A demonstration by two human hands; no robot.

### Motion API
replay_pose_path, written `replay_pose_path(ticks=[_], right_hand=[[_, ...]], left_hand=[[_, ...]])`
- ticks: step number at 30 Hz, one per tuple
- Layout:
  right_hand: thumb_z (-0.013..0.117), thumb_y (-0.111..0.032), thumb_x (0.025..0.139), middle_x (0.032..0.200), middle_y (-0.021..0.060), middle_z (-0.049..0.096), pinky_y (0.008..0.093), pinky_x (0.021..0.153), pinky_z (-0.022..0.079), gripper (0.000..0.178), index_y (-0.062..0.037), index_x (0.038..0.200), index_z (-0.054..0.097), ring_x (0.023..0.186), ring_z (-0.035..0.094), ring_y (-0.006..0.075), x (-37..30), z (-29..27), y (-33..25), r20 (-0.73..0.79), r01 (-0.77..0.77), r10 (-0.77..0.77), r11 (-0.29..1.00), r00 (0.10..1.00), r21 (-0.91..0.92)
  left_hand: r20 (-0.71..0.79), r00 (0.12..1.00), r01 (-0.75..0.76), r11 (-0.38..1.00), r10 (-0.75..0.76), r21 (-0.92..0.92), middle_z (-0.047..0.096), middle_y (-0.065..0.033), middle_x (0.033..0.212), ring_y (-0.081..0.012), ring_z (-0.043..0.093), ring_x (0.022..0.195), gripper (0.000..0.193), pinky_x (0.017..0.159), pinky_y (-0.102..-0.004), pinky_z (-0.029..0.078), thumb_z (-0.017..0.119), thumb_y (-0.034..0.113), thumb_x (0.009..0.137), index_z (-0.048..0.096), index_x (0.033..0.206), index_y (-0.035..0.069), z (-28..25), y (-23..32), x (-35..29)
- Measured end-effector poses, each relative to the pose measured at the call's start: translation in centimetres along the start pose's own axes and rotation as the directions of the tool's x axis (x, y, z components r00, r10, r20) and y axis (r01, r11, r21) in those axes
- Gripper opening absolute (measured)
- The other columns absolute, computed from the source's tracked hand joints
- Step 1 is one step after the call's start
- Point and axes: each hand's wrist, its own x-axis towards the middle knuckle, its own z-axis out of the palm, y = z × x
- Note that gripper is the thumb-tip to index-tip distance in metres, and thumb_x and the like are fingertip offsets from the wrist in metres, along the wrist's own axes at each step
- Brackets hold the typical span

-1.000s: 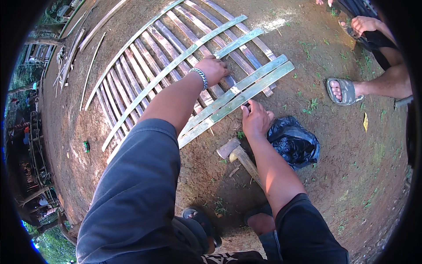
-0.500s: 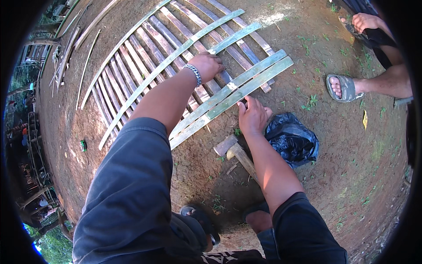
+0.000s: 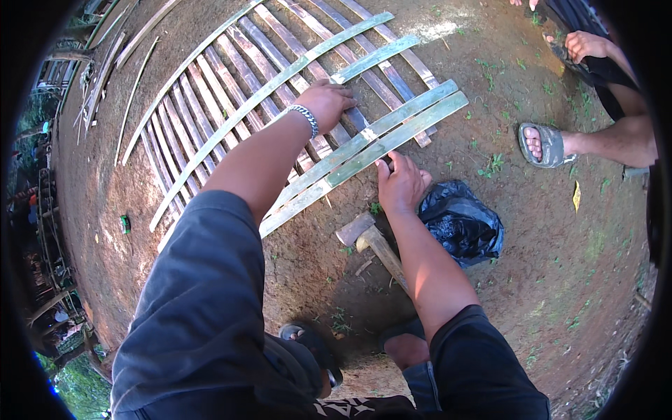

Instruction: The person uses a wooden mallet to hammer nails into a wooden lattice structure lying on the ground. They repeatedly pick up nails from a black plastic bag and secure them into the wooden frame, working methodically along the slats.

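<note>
Two-handed, seemingly aligned green slats [image 3: 404,136] with left fingers [image 3: 348,96] and right fingers [image 3: 398,162] of unclear grasp; next likely needed steadiness

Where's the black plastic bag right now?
In the head view, the black plastic bag is right of centre, on the ground just beside the right hand and wrist, across the forearm from the wooden-handled tool.

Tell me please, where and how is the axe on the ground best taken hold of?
Probably by the wooden handle, just behind the metal head, the right hand coming down from the person's right. The axe lies on the ground, head toward the left; the handle slants back toward the person and looks slim enough to wrap. The right forearm hides its far end.
</note>
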Motion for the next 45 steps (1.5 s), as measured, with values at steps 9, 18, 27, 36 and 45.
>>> replay_pose_path(ticks=[9, 18, 27, 36, 45], right_hand=[[0.083, -0.031, 0.083, 0.091, 0.0005, 0.071, 0.0432, 0.093, 0.038, 0.032, -0.0155, 0.109, 0.075, 0.093, 0.068, 0.0212, -0.3, -0.2, 0.5, 0.047, -0.066, 0.061, 0.993, 0.997, 0.1], [0.083, -0.03, 0.084, 0.094, 0.0021, 0.074, 0.0417, 0.092, 0.038, 0.027, -0.0142, 0.105, 0.077, 0.093, 0.069, 0.0216, -0.1, 0.2, 0.5, 0.016, -0.05, 0.049, 0.996, 0.999, 0.071], [0.083, -0.031, 0.084, 0.091, 0.0005, 0.075, 0.041, 0.091, 0.038, 0.024, -0.0154, 0.102, 0.078, 0.094, 0.07, 0.0197, 0.0, 0.0, 0.1, 0.004, -0.046, 0.046, 0.998, 0.999, 0.03], [0.083, -0.031, 0.083, 0.097, 0.0019, 0.077, 0.0415, 0.092, 0.037, 0.024, -0.0159, 0.101, 0.078, 0.097, 0.071, 0.0197, 0.0, 0.2, 0.1, -0.021, -0.034, 0.034, 0.999, 0.999, 0.039], [0.083, -0.029, 0.083, 0.095, 0.0028, 0.076, 0.0416, 0.094, 0.039, 0.025, -0.0136, 0.103, 0.078, 0.097, 0.07, 0.0217, 0.2, -0.5, -0.3, 0.064, -0.103, 0.1, 0.994, 0.993, 0.043]], left_hand=[[-0.205, 0.944, 0.203, 0.945, -0.258, -0.257, 0.027, -0.0185, 0.17, -0.0321, 0.02, 0.16, 0.068, 0.129, -0.0559, 0.013, 0.042, 0.039, 0.107, 0.027, 0.163, 0.003, 5.5, 9.6, -4.8], [-0.191, 0.951, 0.193, 0.948, -0.245, -0.252, 0.021, -0.0183, 0.173, -0.032, 0.016, 0.161, 0.072, 0.128, -0.0595, 0.01, 0.037, 0.045, 0.108, 0.024, 0.164, 0.002, 5.9, 9.6, -4.7], [-0.169, 0.956, 0.197, 0.953, -0.239, -0.231, 0.02, -0.0189, 0.173, -0.0332, 0.015, 0.161, 0.072, 0.128, -0.0617, 0.011, 0.037, 0.045, 0.108, 0.026, 0.162, 0.0, 5.8, 9.7, -4.6], [-0.172, 0.955, 0.199, 0.954, -0.24, -0.223, 0.022, -0.0213, 0.172, -0.0346, 0.016, 0.161, 0.072, 0.128, -0.0592, 0.014, 0.04, 0.044, 0.107, 0.027, 0.162, -0.001, 5.7, 9.7, -4.7], [-0.173, 0.954, 0.208, 0.954, -0.247, -0.215, 0.021, -0.0202, 0.172, -0.0337, 0.016, 0.161, 0.072, 0.128, -0.0591, 0.012, 0.038, 0.045, 0.107, 0.027, 0.162, 0.0, 5.6, 9.9, -4.7]])
